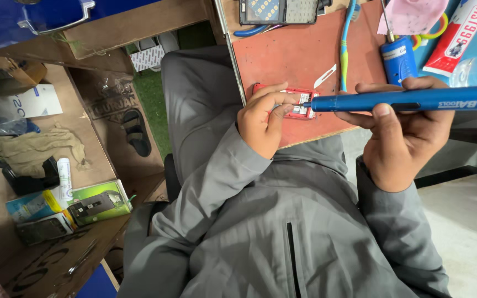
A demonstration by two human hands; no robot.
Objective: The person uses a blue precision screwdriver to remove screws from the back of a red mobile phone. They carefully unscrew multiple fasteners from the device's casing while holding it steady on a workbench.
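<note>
At far left, a wooden shelf point(6, 221) carries loose items: a crumpled cloth point(31, 149), a white tube point(64, 179), a green box point(103, 200) with a dark phone part on it, and a dark handset point(42, 229) beside it. A sandal point(135, 131) lies on the floor beyond.

Centre: the person wears a grey jacket point(282, 232). The left hand point(261, 120) rests on the near edge of a red work mat point(299, 49). Its thumb and fingers are closed together on the left end of a small red phone point(296, 104), pinning it flat on the mat. The phone's back is open, showing a white inner label.

Right of it, the right hand point(407, 132) is clamped round a blue powered screwdriver point(409, 99), thumb on top and fingers wrapped beneath. The tool lies level, its body running off the right edge of the view. Its tip meets the phone's open back, just beside the left fingertips.

Behind, on the mat: a loose scalpel blade point(325, 76), a blue toothbrush point(346, 41), a short blue cylinder tool point(398, 58), and a red-and-white tube point(459, 36) at far right.
</note>
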